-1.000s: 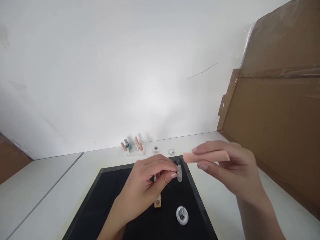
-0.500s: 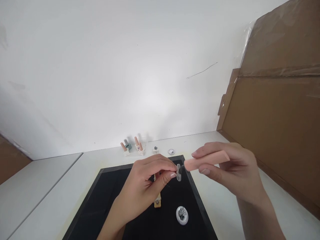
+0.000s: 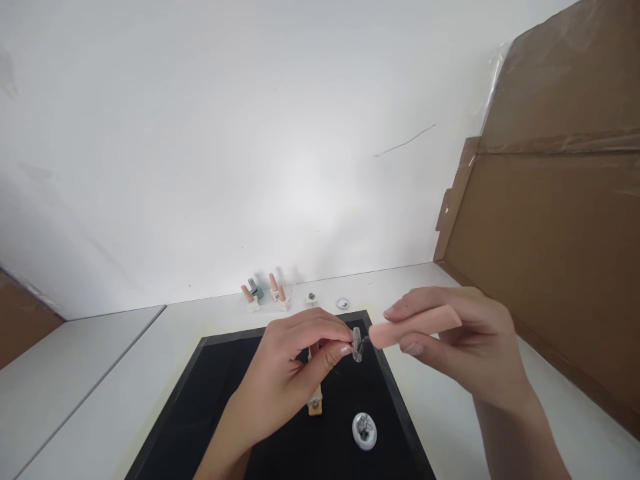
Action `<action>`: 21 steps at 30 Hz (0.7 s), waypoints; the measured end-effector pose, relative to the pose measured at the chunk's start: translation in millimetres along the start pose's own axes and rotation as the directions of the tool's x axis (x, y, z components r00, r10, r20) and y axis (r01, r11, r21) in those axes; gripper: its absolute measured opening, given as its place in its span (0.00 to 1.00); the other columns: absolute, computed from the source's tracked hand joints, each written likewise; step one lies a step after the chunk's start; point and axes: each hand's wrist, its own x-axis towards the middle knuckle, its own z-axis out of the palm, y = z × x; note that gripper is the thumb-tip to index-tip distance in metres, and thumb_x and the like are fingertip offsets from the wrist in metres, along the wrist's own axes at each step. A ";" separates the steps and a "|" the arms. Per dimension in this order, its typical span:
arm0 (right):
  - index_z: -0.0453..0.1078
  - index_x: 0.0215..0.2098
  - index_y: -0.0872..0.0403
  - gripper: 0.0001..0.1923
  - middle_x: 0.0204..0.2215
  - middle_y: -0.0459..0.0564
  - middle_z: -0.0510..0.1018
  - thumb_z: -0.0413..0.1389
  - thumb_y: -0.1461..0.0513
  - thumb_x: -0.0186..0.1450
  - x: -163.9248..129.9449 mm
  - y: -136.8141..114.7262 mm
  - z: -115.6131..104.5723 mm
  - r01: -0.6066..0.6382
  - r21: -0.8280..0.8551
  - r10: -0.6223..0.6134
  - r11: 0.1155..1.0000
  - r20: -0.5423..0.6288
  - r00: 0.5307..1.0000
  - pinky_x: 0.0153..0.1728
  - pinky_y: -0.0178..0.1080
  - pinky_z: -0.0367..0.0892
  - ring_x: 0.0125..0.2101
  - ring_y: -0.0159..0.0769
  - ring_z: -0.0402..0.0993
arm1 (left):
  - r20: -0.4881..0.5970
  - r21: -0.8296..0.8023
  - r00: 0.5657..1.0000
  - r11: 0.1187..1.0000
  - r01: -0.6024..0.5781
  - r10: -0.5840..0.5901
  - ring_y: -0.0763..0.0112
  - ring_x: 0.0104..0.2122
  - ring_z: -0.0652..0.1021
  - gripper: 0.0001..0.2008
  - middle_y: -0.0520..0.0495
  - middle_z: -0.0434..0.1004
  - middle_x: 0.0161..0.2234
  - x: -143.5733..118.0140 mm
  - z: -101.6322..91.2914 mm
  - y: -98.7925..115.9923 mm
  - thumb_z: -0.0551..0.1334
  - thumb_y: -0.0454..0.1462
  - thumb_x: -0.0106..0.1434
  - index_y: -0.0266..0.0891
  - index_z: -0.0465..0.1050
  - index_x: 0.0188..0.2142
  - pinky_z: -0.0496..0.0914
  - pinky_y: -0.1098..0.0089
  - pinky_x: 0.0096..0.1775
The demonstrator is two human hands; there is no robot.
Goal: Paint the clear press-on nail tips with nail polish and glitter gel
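My left hand [image 3: 295, 370] pinches a small clear nail tip [image 3: 357, 344] above a black mat [image 3: 210, 407]. My right hand [image 3: 460, 340] holds a peach-coloured brush cap [image 3: 415, 326] level, with its dark brush end touching the nail tip. A small wooden holder [image 3: 315, 403] stands on the mat under my left hand, partly hidden by it. A round white dish of grey stuff [image 3: 365, 430] lies on the mat nearer to me.
Several small polish bottles [image 3: 265, 292] stand at the back of the white table by the wall, with an open bottle [image 3: 311, 298] and a small lid [image 3: 343, 303] beside them. A large brown cardboard sheet [image 3: 545, 253] leans along the right side.
My right hand brought the peach cap down and left until its brush end met the nail tip. My left hand stayed almost still.
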 end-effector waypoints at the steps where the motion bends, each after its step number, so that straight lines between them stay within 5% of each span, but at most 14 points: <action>1: 0.79 0.38 0.46 0.09 0.26 0.42 0.84 0.64 0.67 0.61 -0.6 0.3 0.0 -0.004 -0.008 0.004 1.000 -0.001 1.000 0.21 0.32 0.73 0.24 0.33 0.80 | 0.000 0.000 1.000 1.000 0.003 -0.003 0.74 0.30 0.77 0.09 0.51 0.79 0.31 -0.3 0.0 0.1 0.61 0.26 0.65 0.40 0.76 0.37 0.70 0.75 0.33; 5: 0.77 0.46 0.42 0.17 0.38 0.43 0.85 0.62 0.68 0.63 -2.9 1.5 -1.4 -0.021 -0.009 0.021 1.000 -0.024 0.999 0.36 0.36 0.79 0.36 0.37 0.83 | 0.002 0.010 1.000 1.000 0.015 -0.015 0.73 0.30 0.77 0.08 0.51 0.79 0.31 -1.1 -0.3 -0.3 0.61 0.27 0.65 0.40 0.76 0.37 0.70 0.74 0.33; 10: 0.79 0.37 0.46 0.06 0.24 0.43 0.84 0.64 0.63 0.61 -1.1 0.2 -1.9 0.013 0.014 -0.013 1.000 -0.006 1.000 0.18 0.33 0.72 0.19 0.33 0.77 | -0.012 0.015 1.000 1.000 0.000 0.000 0.73 0.30 0.77 0.08 0.51 0.79 0.31 0.6 -0.9 0.8 0.61 0.26 0.64 0.40 0.76 0.36 0.70 0.75 0.32; 14: 0.79 0.35 0.48 0.04 0.21 0.43 0.83 0.64 0.63 0.61 1.0 -1.6 -0.5 -0.001 0.035 0.000 0.999 0.007 1.000 0.14 0.32 0.69 0.16 0.32 0.75 | -0.010 0.009 1.000 1.000 0.002 -0.002 0.73 0.30 0.77 0.08 0.50 0.79 0.30 2.1 -0.6 2.5 0.61 0.27 0.65 0.40 0.76 0.36 0.70 0.74 0.32; 21: 0.77 0.46 0.42 0.17 0.34 0.43 0.86 0.62 0.68 0.62 -0.9 -0.3 -1.7 -0.019 -0.003 0.019 1.000 -0.022 1.000 0.32 0.36 0.79 0.32 0.37 0.83 | -0.007 0.006 1.000 1.000 0.025 -0.025 0.72 0.29 0.77 0.08 0.49 0.79 0.30 0.4 -1.4 2.8 0.61 0.27 0.65 0.40 0.76 0.36 0.70 0.74 0.32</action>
